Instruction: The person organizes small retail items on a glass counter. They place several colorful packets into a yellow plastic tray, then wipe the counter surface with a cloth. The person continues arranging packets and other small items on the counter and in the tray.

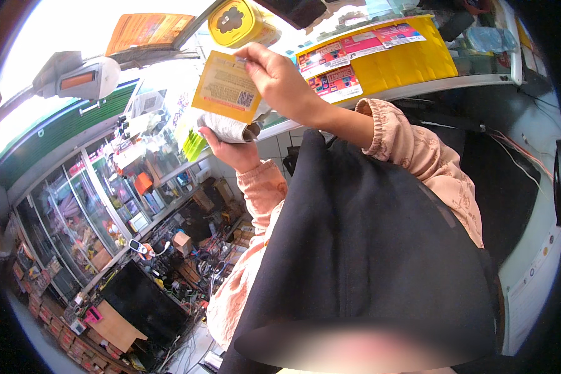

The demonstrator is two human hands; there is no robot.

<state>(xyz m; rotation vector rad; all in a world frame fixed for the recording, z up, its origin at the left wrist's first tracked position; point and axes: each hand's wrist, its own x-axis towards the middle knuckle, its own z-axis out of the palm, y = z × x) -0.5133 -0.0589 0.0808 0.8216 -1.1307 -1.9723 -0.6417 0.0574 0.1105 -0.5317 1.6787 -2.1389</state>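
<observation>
- Pinching a yellow packet (223, 90) by its right side between thumb and fingers, the right hand (274, 81) is holding it near the counter's edge.
- Just below the packet, the left hand (238, 154) is gripping a grey-white roll (232, 130), its fingers partly hidden.
- Bright green strips (195, 145) are showing beside the left thumb; contact cannot be told.
- Beyond the packet, a yellow tub (233, 23) is standing.

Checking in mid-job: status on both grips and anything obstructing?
Right grip pinching yellow packet. Left grip holding pale roll. Packet hides part of roll from view.
</observation>
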